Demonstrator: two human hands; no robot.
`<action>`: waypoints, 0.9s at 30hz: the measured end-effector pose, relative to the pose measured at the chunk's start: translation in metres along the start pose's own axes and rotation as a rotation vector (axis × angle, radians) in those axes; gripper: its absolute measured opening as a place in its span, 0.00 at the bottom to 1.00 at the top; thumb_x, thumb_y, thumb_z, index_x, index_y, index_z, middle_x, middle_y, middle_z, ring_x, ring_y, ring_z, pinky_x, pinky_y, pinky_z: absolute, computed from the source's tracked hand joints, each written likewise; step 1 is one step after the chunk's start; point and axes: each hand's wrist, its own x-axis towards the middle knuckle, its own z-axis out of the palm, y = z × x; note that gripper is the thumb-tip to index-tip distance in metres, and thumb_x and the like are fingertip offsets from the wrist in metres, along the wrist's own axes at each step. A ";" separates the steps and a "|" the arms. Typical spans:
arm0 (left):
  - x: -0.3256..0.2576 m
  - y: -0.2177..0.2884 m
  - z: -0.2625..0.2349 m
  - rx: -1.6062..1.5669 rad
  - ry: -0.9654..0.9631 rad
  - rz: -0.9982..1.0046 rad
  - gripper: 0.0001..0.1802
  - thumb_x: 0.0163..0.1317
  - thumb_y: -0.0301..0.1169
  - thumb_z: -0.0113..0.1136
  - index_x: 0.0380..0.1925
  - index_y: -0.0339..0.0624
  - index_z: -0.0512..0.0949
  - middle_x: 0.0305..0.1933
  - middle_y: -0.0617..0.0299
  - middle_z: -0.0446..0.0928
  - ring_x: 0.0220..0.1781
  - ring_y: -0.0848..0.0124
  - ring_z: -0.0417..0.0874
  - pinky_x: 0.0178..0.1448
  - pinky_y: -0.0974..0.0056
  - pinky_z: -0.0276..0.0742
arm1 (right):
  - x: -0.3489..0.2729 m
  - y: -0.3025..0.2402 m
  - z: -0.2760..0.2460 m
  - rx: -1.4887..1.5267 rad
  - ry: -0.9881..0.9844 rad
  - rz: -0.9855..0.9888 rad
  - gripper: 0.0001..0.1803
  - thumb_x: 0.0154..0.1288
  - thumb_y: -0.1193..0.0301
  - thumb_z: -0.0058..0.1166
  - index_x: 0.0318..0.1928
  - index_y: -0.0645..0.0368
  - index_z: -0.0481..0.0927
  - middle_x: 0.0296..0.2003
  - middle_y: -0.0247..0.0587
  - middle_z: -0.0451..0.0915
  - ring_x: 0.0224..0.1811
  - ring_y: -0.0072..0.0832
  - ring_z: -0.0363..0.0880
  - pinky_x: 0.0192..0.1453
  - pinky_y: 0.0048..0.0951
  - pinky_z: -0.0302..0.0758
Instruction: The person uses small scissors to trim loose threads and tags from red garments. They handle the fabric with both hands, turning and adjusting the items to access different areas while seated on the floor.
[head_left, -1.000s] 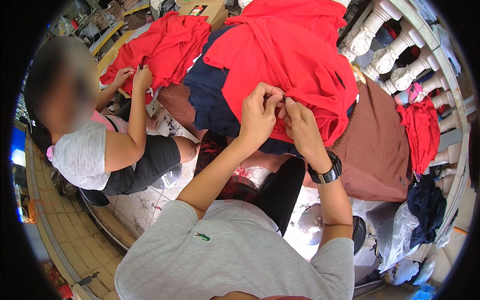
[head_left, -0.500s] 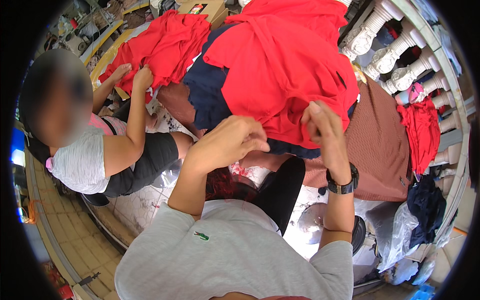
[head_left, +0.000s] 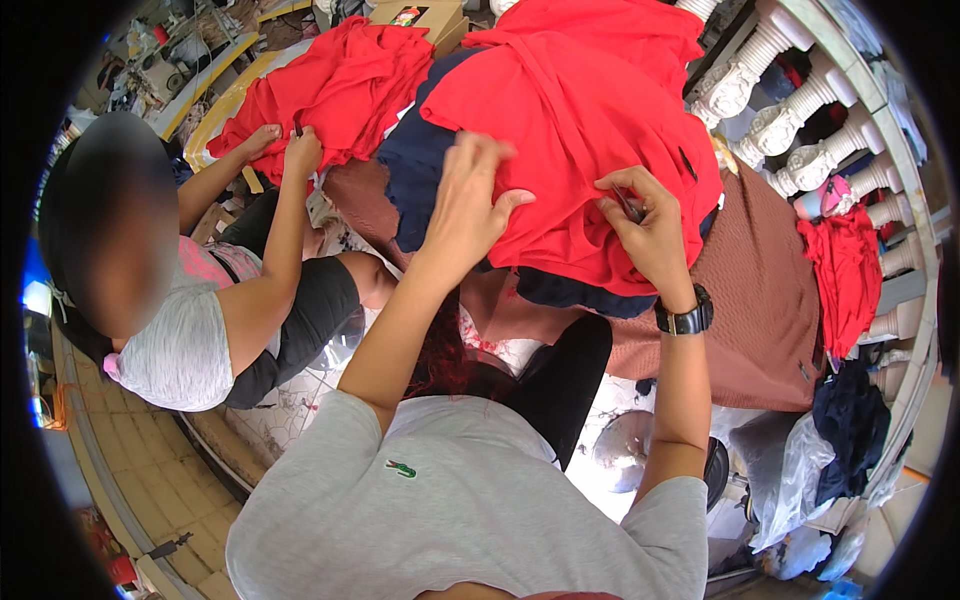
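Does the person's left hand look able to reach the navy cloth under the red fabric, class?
Probably yes: the left hand looks open, and the navy cloth juts out, partly uncovered, beside it.

Bright scene; white glare on floor (head_left: 592,488); fisheye bending, dark corners.

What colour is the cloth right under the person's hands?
The cloth is bright red, best seen in the head view.
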 end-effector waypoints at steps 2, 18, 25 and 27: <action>-0.008 -0.018 0.008 -0.129 -0.136 -0.195 0.07 0.56 0.23 0.67 0.34 0.34 0.80 0.36 0.50 0.76 0.41 0.50 0.80 0.47 0.54 0.76 | 0.001 0.006 0.004 0.065 -0.001 0.038 0.10 0.62 0.84 0.60 0.44 0.65 0.84 0.40 0.35 0.83 0.36 0.14 0.78 0.39 0.20 0.74; -0.046 0.033 -0.003 -0.485 -0.341 -0.170 0.02 0.56 0.18 0.60 0.29 0.35 0.79 0.31 0.52 0.77 0.36 0.52 0.82 0.42 0.54 0.77 | 0.001 0.009 -0.005 0.015 0.046 0.059 0.08 0.63 0.79 0.63 0.44 0.63 0.85 0.37 0.31 0.83 0.33 0.12 0.73 0.37 0.18 0.69; -0.051 0.041 -0.047 -0.507 -0.759 -0.021 0.07 0.62 0.27 0.65 0.37 0.35 0.81 0.37 0.54 0.79 0.41 0.58 0.83 0.47 0.59 0.77 | 0.002 0.016 -0.004 0.041 0.046 0.081 0.08 0.63 0.79 0.63 0.44 0.64 0.85 0.37 0.32 0.83 0.35 0.14 0.75 0.39 0.20 0.71; -0.022 0.038 -0.032 -0.355 -0.366 -0.067 0.12 0.60 0.25 0.67 0.42 0.34 0.77 0.37 0.53 0.76 0.41 0.59 0.82 0.49 0.60 0.77 | 0.002 0.015 -0.002 0.073 0.067 0.052 0.08 0.63 0.79 0.64 0.44 0.64 0.85 0.36 0.33 0.84 0.35 0.15 0.77 0.40 0.20 0.72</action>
